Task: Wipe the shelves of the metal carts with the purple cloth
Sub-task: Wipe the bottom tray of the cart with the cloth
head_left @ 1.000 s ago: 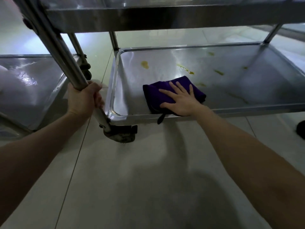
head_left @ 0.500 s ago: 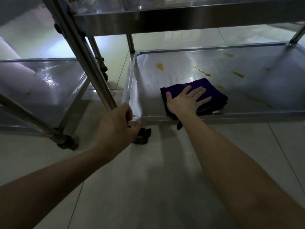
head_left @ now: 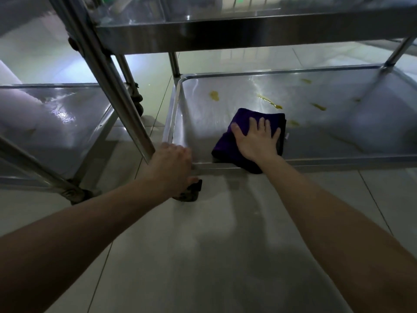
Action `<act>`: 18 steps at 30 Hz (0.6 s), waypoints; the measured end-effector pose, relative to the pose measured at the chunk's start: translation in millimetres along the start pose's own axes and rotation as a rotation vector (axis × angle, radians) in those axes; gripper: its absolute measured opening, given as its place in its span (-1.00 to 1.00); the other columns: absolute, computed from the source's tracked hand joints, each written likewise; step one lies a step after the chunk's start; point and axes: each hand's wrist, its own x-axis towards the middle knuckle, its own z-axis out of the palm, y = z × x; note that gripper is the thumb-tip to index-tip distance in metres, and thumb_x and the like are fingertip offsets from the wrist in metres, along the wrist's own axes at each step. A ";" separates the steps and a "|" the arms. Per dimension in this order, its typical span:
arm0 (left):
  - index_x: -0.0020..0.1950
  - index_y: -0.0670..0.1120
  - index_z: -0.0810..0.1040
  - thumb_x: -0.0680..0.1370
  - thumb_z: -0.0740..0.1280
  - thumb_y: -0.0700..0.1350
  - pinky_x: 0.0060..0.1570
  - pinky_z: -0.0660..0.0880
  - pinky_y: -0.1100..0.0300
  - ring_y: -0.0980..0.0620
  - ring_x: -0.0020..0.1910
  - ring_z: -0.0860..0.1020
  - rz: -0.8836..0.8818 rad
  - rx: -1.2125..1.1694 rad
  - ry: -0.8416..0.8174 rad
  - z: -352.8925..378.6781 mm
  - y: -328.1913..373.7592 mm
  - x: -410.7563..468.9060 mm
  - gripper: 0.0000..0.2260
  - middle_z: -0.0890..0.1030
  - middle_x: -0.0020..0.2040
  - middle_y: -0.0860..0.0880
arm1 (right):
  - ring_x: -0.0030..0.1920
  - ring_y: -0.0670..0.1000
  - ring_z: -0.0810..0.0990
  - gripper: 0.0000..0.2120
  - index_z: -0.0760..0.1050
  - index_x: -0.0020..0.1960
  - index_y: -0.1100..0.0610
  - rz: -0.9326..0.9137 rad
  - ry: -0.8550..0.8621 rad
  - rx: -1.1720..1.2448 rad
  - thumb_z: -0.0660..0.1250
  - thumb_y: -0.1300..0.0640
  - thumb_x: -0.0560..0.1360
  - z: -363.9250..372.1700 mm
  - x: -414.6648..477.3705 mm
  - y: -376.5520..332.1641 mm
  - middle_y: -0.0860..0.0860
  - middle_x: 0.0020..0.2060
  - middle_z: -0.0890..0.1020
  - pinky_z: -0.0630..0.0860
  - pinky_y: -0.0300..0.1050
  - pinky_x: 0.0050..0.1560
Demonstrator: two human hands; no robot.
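A folded purple cloth (head_left: 228,141) lies on the bottom shelf (head_left: 352,132) of the metal cart, near its front left corner, one edge hanging over the front rim. My right hand (head_left: 257,138) presses flat on the cloth with fingers spread. My left hand (head_left: 173,168) grips the shelf's front left corner at the foot of the cart's post (head_left: 112,80). Several yellow smears (head_left: 269,101) mark the shelf beyond the cloth.
A second metal cart's lower shelf (head_left: 52,123) stands to the left, close beside the first. The upper shelf (head_left: 248,30) overhangs the bottom one. A caster wheel (head_left: 191,193) sits under my left hand. Pale tiled floor (head_left: 203,256) lies in front.
My left hand let go of the post higher up and came down to the shelf's front left corner. My right hand turned with the cloth, fingers now pointing towards the back.
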 end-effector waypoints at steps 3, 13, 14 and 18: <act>-0.16 0.06 0.44 0.60 0.31 0.29 -0.22 0.56 0.10 0.10 -0.33 0.50 -0.085 -0.574 0.330 4.1 -2.6 -36.2 -0.67 0.52 -0.29 0.12 | 0.73 0.27 -0.22 -0.02 -0.13 0.77 0.14 -0.018 0.013 -0.192 -0.19 -0.54 0.62 14.3 -8.5 -3.1 0.28 0.73 -0.14 -0.35 0.42 0.63; 0.04 -0.01 0.65 0.49 0.52 0.32 -0.01 0.53 0.17 0.15 -0.08 0.75 -0.783 -1.697 0.259 -11.0 -66.3 -32.7 -0.58 0.75 -0.13 0.07 | 0.73 0.26 -0.23 -0.08 -0.15 0.78 -0.01 -0.098 0.000 -0.253 -0.21 -0.55 0.61 14.4 1.9 0.8 0.23 0.74 -0.17 -0.33 0.40 0.64; -0.08 -0.03 0.64 0.56 0.50 0.27 -0.06 0.52 0.17 0.12 -0.16 0.74 -0.797 -1.729 0.282 -11.8 -65.9 -25.7 -0.64 0.71 -0.24 0.05 | 0.73 0.25 -0.22 -0.09 -0.15 0.78 -0.02 -0.111 -0.006 -0.261 -0.21 -0.55 0.60 14.2 4.2 -0.6 0.22 0.74 -0.17 -0.33 0.39 0.65; -0.28 -0.01 0.53 0.68 0.45 0.03 -0.04 0.57 0.02 0.00 -0.29 0.61 -0.848 -1.762 0.337 -5.5 -59.6 -15.5 -0.65 0.57 -0.38 0.01 | 0.74 0.23 -0.20 -0.09 -0.13 0.77 -0.06 -0.203 -0.016 -0.295 -0.18 -0.56 0.59 21.9 19.2 -18.5 0.19 0.75 -0.15 -0.29 0.36 0.66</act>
